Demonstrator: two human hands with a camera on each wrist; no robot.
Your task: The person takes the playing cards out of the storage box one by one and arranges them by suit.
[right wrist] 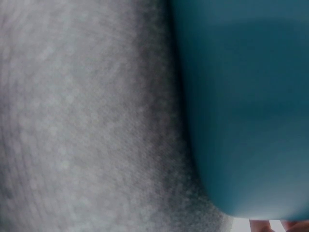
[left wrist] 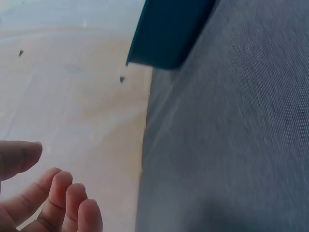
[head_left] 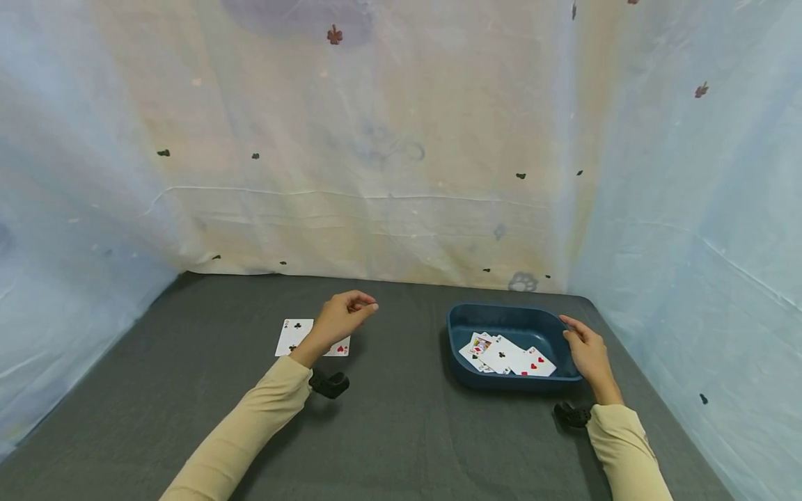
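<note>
My left hand (head_left: pixel 340 319) is raised over the table's left-centre, its fingers loosely bent and holding nothing; in the left wrist view a gap shows between thumb and fingertips (left wrist: pixel 62 186). Below it lie a playing card of clubs (head_left: pixel 292 332) and a card with red hearts (head_left: pixel 341 347), both partly covered by the hand and wrist. On the right stands a dark blue rectangular tub (head_left: pixel 460 362) with several face-up playing cards (head_left: pixel 501 355) overlapping at its near side. My right hand (head_left: pixel 589 351) grips the tub's right rim; in the right wrist view, only fingertips peek past the tub's wall (right wrist: pixel 251 121).
A dark grey cloth (head_left: pixel 401 431) covers the table. Behind it and along both sides hang pale patterned sheets (head_left: pixel 376 229). Each wrist wears a black strap, the left one (head_left: pixel 328 384) close above the cloth.
</note>
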